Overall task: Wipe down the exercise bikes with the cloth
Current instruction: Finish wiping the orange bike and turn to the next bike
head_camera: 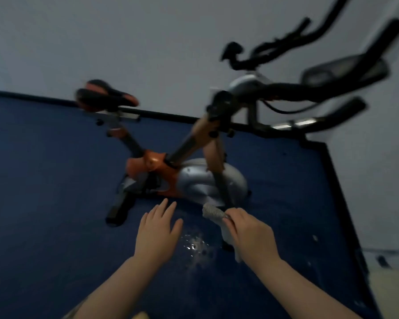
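An orange and grey exercise bike [189,180] stands on a dark blue mat, its black and orange saddle [104,95] at the upper left and black handlebars [286,88] at the upper right. My right hand [249,229] is shut on a pale grey cloth [213,211], whose end sticks out toward the bike's grey flywheel cover. The rest of the cloth hangs below my palm. My left hand [158,229] hovers open with fingers spread, just in front of the bike's base, holding nothing. The picture is motion-blurred.
The blue mat [44,180] has a black border and a scuffed, shiny patch [195,247] between my hands. A pale wall rises behind the bike. More black bars and a mesh-like part [343,72] show at the upper right. Lighter floor [392,293] lies beyond the mat's right edge.
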